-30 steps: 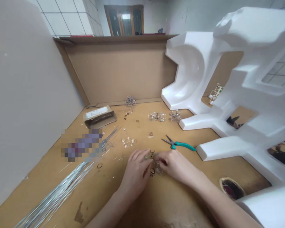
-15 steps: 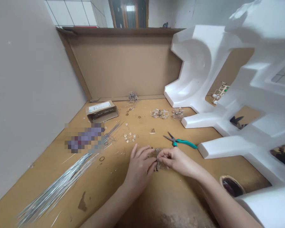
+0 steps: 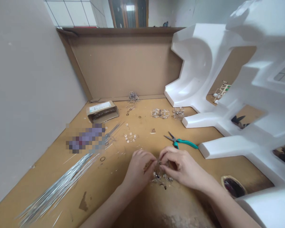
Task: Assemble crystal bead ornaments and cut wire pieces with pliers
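Between my hands is a small wire piece with clear beads (image 3: pixel 161 181), its looped wires hanging below my fingertips toward me. My left hand (image 3: pixel 140 167) pinches its top from the left, the other fingers curled in. From the right, my right hand (image 3: pixel 179 163) grips the same spot between thumb and forefinger. The exact point held is small and partly covered by the fingers. Beyond my right hand lie teal-handled pliers (image 3: pixel 185 143) with their jaws apart. A ring of clear beads (image 3: pixel 130 137) lies beyond my left hand.
Left of my hands lies a bundle of straight wires (image 3: pixel 61 186). Farther back are an open cardboard box (image 3: pixel 103 112), finished-looking wire pieces (image 3: pixel 160 113) and a wire cluster (image 3: pixel 133 96). White foam packing (image 3: pixel 216 148) borders the right; a cardboard panel (image 3: pixel 128 66) stands behind.
My left fingers, spread before, have curled into a pinch. The beaded wire piece has turned and now hangs lower, toward me. The pliers and wire bundle stay put.
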Demonstrator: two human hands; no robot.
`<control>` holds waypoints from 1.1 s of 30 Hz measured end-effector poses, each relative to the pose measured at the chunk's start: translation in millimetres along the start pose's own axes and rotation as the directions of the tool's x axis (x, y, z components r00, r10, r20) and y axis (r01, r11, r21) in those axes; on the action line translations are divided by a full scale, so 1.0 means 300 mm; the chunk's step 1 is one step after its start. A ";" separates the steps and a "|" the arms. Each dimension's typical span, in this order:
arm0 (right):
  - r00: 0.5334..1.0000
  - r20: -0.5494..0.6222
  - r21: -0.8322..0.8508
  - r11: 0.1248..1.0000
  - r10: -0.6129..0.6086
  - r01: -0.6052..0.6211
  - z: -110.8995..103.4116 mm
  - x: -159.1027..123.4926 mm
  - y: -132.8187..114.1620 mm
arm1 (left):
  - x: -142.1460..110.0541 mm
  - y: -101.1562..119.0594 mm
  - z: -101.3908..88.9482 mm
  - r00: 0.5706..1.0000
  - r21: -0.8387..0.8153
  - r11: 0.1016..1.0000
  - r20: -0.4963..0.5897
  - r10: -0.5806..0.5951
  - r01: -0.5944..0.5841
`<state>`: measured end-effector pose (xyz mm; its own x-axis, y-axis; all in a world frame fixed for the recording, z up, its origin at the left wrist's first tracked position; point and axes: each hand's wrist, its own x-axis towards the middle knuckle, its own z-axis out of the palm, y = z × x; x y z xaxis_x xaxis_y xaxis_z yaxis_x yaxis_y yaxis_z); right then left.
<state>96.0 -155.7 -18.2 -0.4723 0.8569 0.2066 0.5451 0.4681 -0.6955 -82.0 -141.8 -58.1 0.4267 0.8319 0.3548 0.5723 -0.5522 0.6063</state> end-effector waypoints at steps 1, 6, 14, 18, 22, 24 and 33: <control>1.000 0.028 0.060 0.998 -0.005 0.004 0.005 -0.001 -0.001 | 0.000 -0.004 0.006 1.000 -0.030 0.999 0.021 -0.013 0.014; 0.957 0.233 0.335 0.909 0.175 -0.247 0.025 0.007 0.032 | 0.003 -0.009 0.017 0.994 -0.149 0.985 0.071 -0.079 0.089; 0.899 0.156 0.647 0.645 0.410 -0.407 0.032 0.018 0.079 | -0.010 0.021 0.014 0.990 -0.044 0.991 -0.069 0.126 -0.129; 0.893 0.191 0.685 0.595 0.409 -0.419 0.037 0.013 0.085 | -0.017 0.008 0.027 0.966 -0.033 0.971 -0.109 0.234 -0.239; 0.889 0.226 0.707 0.561 0.398 -0.431 0.036 0.011 0.090 | -0.017 0.000 0.028 0.959 -0.019 0.964 -0.112 0.261 -0.265; 0.886 0.240 0.716 0.544 0.396 -0.437 0.035 0.011 0.093 | -0.015 0.001 0.025 0.958 -0.008 0.963 -0.106 0.267 -0.269; 0.880 0.198 0.631 0.631 0.432 -0.452 0.057 0.007 0.067 | -0.026 0.015 0.021 0.930 0.030 0.944 -0.163 0.328 -0.328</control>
<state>94.0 -148.3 -43.5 -0.3175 0.9133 -0.2550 0.1200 -0.2280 -0.9662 -78.4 -151.2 -62.6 0.4704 0.6017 0.6455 0.4214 -0.7958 0.4348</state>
